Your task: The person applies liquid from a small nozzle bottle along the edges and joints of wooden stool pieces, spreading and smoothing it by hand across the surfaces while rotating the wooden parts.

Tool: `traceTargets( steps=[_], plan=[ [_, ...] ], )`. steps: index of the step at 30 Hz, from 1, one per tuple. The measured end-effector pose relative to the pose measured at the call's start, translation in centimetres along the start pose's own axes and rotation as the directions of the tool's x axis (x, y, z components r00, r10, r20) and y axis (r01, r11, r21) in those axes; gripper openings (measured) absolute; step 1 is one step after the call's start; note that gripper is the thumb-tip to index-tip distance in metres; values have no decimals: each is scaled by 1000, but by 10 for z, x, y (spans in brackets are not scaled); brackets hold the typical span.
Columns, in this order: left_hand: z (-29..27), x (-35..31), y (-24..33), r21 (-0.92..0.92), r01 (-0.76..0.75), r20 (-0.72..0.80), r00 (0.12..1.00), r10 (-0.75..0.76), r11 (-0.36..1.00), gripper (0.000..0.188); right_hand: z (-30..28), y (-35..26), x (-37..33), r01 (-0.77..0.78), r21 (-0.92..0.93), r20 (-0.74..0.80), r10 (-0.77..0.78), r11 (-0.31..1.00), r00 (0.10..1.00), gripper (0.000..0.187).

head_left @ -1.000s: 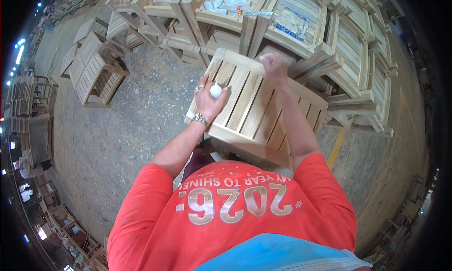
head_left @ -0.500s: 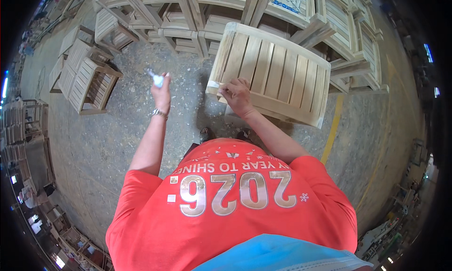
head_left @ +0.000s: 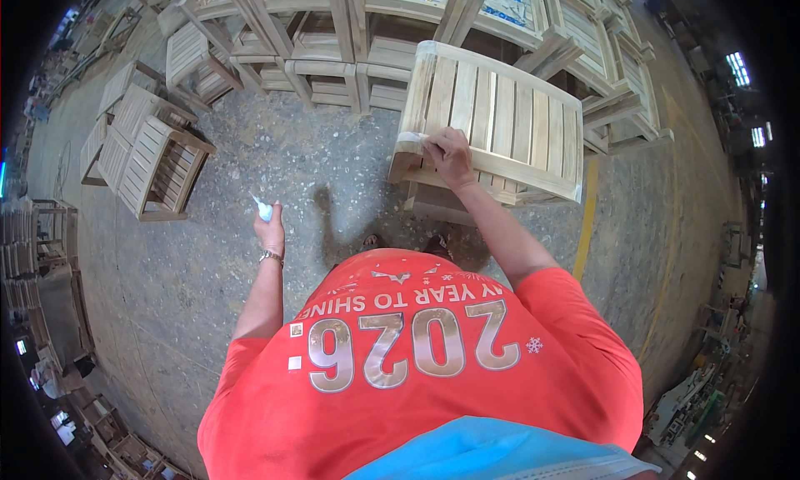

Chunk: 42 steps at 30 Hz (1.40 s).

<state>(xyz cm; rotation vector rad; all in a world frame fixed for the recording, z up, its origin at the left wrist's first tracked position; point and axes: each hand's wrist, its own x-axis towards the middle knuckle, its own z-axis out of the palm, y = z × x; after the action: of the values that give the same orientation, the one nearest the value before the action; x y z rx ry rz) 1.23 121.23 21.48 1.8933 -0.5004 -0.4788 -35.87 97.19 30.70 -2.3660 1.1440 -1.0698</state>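
Wooden chair (head_left: 492, 126) stands on the floor (head_left: 317, 172); right hand (head_left: 447, 153) presses its front rail, left hand (head_left: 269, 224) grips a small white bottle (head_left: 262, 207) aside. Steadying the rail firmly would likely help

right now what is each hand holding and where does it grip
The left hand grips a small white squeeze bottle by its body, nozzle up. The right hand grips the slatted pale wooden chair at its front rail.

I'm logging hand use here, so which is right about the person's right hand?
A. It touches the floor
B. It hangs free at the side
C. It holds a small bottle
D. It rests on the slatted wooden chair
D: the right hand lies on the wooden chair's front edge, while the left hand holds the small bottle.
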Motion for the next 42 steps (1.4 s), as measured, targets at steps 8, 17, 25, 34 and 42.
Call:
traceTargets(
  steps=[8,17,25,34,42],
  plan=[
    [-12,5,-14,23,15,66,998,-16,1000,33,43,-54,29,61,-501,210,53,864,976,73],
    [-19,6,-31,4,-11,56,998,11,1000,33,-7,-7,-5,354,-433,445,-145,829,884,71],
    [-33,7,-35,14,46,61,997,-47,999,28,42,-48,43,179,-551,472,127,815,872,63],
    [-16,17,-15,-4,26,79,997,-25,1000,25,-6,0,-4,459,-321,456,-290,828,842,54],
    [7,27,-7,57,-34,173,985,24,998,25,12,-41,26,170,-377,422,5,911,907,54]
  ],
)
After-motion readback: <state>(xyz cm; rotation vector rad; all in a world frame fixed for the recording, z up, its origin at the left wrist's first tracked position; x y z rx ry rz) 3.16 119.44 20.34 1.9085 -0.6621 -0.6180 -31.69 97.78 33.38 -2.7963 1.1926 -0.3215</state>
